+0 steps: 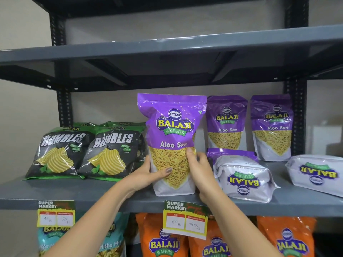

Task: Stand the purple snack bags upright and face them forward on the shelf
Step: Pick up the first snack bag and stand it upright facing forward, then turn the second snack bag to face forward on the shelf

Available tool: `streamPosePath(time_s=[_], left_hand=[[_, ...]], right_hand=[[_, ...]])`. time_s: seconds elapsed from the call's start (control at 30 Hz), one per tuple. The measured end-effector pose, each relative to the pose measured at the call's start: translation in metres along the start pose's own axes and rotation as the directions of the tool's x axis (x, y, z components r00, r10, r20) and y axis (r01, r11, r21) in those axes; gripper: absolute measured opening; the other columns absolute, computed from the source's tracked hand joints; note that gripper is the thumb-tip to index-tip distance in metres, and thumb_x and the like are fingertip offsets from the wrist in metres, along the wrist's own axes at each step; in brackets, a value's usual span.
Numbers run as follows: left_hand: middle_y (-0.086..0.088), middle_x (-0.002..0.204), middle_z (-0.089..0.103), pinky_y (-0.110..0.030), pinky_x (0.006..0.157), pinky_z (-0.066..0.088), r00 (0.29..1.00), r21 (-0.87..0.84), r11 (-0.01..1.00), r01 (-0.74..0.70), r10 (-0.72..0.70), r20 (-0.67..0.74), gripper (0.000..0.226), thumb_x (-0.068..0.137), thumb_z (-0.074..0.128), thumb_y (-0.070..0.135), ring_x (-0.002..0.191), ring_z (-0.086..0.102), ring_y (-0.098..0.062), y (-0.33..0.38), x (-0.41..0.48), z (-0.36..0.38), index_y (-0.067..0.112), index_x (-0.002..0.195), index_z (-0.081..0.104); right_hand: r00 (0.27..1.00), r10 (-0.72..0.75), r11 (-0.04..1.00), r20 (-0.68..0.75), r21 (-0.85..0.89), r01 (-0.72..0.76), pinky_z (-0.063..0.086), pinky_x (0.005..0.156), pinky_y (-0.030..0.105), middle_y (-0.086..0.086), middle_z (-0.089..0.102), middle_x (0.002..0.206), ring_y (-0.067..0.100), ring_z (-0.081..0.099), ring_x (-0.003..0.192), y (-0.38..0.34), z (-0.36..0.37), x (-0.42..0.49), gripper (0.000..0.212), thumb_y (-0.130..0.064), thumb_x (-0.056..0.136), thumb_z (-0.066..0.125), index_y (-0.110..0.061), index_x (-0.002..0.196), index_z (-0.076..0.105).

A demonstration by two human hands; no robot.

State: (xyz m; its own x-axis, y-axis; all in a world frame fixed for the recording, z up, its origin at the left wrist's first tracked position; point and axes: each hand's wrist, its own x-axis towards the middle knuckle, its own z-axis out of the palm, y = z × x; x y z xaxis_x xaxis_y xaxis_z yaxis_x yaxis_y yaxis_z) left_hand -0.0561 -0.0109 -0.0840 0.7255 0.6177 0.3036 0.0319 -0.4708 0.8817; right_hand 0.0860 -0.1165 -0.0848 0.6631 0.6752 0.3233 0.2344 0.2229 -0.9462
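A purple Aloo Sev bag (172, 127) stands upright near the front edge of the grey shelf (111, 197), label facing me. My left hand (148, 173) grips its lower left side and my right hand (202, 171) its lower right side. Two more purple bags (226, 123) (272, 127) stand upright at the back right, facing forward. In front of them, two purple bags (243, 175) (317, 173) lie flat with their white bottoms toward me and the logos upside down.
Two black and green Rumbles chip bags (61, 154) (111, 154) lean at the left of the shelf, with more behind. Price tags (185, 219) (55, 213) hang from the shelf edge. Orange (161, 238) and teal (111, 243) bags fill the shelf below. Another shelf (167, 51) sits overhead.
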Motion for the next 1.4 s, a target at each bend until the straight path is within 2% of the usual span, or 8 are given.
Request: streamPosePath(time_s=[0.23, 0.33, 0.47, 0.67, 0.87, 1.03, 1.2, 1.4], left_hand=[[0.011, 0.147, 0.044, -0.03, 0.114, 0.032, 0.999, 0.05, 0.998, 0.038, -0.038, -0.003, 0.137, 0.04, 0.076, 0.076, 0.132, 0.046, -0.008, 0.007, -0.018, 0.002, 0.037, 0.15, 0.006], [0.005, 0.161, 0.017, -0.039, 0.121, 0.02, 0.935, 0.167, 0.985, 0.048, 0.014, -0.354, 0.149, 0.032, 0.059, 0.092, 0.146, 0.023, -0.014, 0.019, -0.031, 0.011, 0.031, 0.153, -0.002], [0.013, 0.108, 0.062, -0.026, 0.091, 0.05, 0.593, 0.193, 0.871, -0.452, 0.455, -0.664, 0.044, 0.076, 0.06, 0.051, 0.1, 0.059, -0.001, 0.057, -0.057, 0.056, 0.033, 0.115, 0.054], [0.002, 0.107, 0.068, -0.018, 0.078, 0.043, 0.959, 0.158, 0.97, -0.187, 0.215, -0.182, 0.027, 0.089, 0.062, 0.029, 0.091, 0.06, -0.009, 0.101, 0.002, 0.149, 0.014, 0.111, 0.065], [-0.01, 0.152, 0.041, -0.029, 0.11, 0.035, 0.94, 0.284, 0.905, 0.317, -0.339, 0.032, 0.064, 0.095, 0.038, 0.053, 0.136, 0.044, -0.025, 0.105, 0.075, 0.165, 0.011, 0.143, 0.044], [-0.014, 0.143, 0.051, -0.028, 0.102, 0.04, 0.961, 0.411, 0.876, 0.251, -0.276, 0.002, 0.046, 0.099, 0.044, 0.031, 0.128, 0.052, -0.027, 0.104, 0.091, 0.174, 0.005, 0.137, 0.05], [-0.005, 0.071, 0.058, -0.022, 0.05, 0.045, 0.974, 0.159, 0.968, 0.195, -0.173, -0.143, 0.02, 0.085, 0.068, 0.022, 0.055, 0.052, -0.017, 0.102, 0.108, 0.181, 0.01, 0.093, 0.054], [-0.006, 0.134, 0.057, -0.029, 0.094, 0.045, 0.933, 0.13, 0.989, -0.073, 0.114, -0.341, 0.091, 0.071, 0.081, 0.014, 0.121, 0.056, -0.027, 0.108, 0.127, 0.185, 0.016, 0.145, 0.026]], right_hand=[[1.0, -0.007, 0.999, 0.024, -0.053, 0.009, 0.039, 0.112, 0.044, 0.01, 0.056, 0.143, 0.025, 0.052, 0.132, -0.017, 0.001, -0.028, 0.063, -0.057, 0.096, 0.043, -0.016, 0.144, 0.043], [0.991, -0.04, 0.979, 0.127, -0.194, 0.065, 0.033, 0.113, 0.035, 0.006, 0.047, 0.152, 0.024, 0.043, 0.142, -0.037, -0.018, -0.047, 0.066, -0.054, 0.097, 0.045, -0.018, 0.15, 0.036], [0.947, -0.32, 0.899, -0.041, -0.329, 0.289, 0.048, 0.081, 0.026, -0.007, 0.073, 0.096, 0.015, 0.067, 0.099, -0.077, -0.092, -0.056, 0.023, -0.034, 0.093, 0.061, -0.019, 0.104, 0.074], [0.975, -0.035, 0.746, -0.218, -0.655, -0.12, 0.04, 0.059, 0.028, 0.008, 0.061, 0.083, 0.022, 0.058, 0.069, -0.055, -0.185, 0.021, 0.026, -0.034, 0.097, 0.052, -0.01, 0.095, 0.061], [0.906, 0.419, 0.798, -0.059, -0.452, -0.398, 0.06, 0.081, 0.043, 0.017, 0.07, 0.118, 0.034, 0.071, 0.101, -0.012, -0.182, 0.051, 0.057, -0.055, 0.091, 0.058, -0.004, 0.118, 0.059], [0.94, 0.339, 0.849, -0.041, -0.417, -0.325, 0.058, 0.069, 0.039, 0.014, 0.071, 0.094, 0.033, 0.068, 0.084, -0.017, -0.193, 0.054, 0.028, -0.039, 0.091, 0.067, -0.011, 0.091, 0.062], [0.99, 0.12, 0.886, -0.074, -0.441, -0.14, 0.051, 0.054, 0.03, 0.004, 0.067, 0.083, 0.022, 0.062, 0.066, -0.031, -0.202, 0.065, 0.02, -0.027, 0.092, 0.067, -0.017, 0.104, 0.054], [0.984, -0.093, 0.919, -0.149, -0.394, 0.028, 0.056, 0.091, 0.049, 0.003, 0.072, 0.107, 0.027, 0.071, 0.097, -0.032, -0.204, 0.1, 0.064, -0.023, 0.082, 0.078, -0.018, 0.134, 0.041]])
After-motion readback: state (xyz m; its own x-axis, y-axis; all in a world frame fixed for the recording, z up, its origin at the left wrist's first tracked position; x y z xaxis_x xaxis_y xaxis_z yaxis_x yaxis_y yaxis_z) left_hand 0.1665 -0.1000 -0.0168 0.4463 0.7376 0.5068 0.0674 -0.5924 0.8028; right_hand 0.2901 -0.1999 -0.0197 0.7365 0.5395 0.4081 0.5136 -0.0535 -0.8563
